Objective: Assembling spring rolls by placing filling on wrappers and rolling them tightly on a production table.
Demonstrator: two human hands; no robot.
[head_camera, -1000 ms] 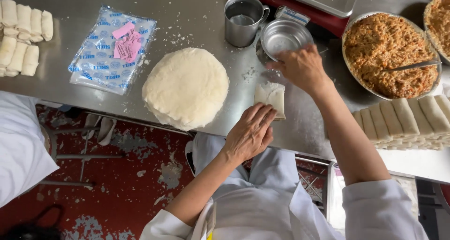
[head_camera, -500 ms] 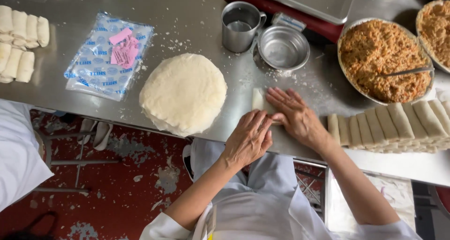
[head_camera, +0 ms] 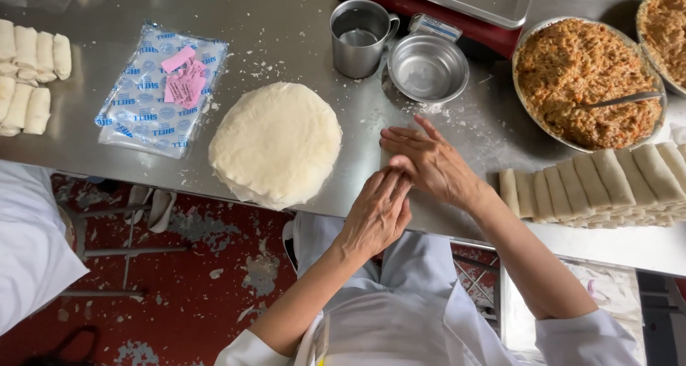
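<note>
My left hand (head_camera: 377, 210) and my right hand (head_camera: 431, 164) lie together over a small pale wrapper roll (head_camera: 386, 159) near the front edge of the steel table (head_camera: 128, 152). The fingers of both hands press on the roll and hide nearly all of it. Just left of my hands sits a round stack of white dough wrappers (head_camera: 275, 144). Beyond my right hand stands a small empty metal bowl (head_camera: 427, 69).
A metal cup (head_camera: 357, 37) stands beside the small bowl. A large bowl of brown filling (head_camera: 572, 73) holds a spoon (head_camera: 622, 99). Finished rolls (head_camera: 600, 180) line the right; more rolls (head_camera: 28, 66) lie far left. A plastic packet (head_camera: 161, 87) lies left. A person in white (head_camera: 28, 244) stands left.
My right hand has come back from the small metal bowl to the wrapper. Both hands now cover it, and the wrapper is rolled up smaller than before.
</note>
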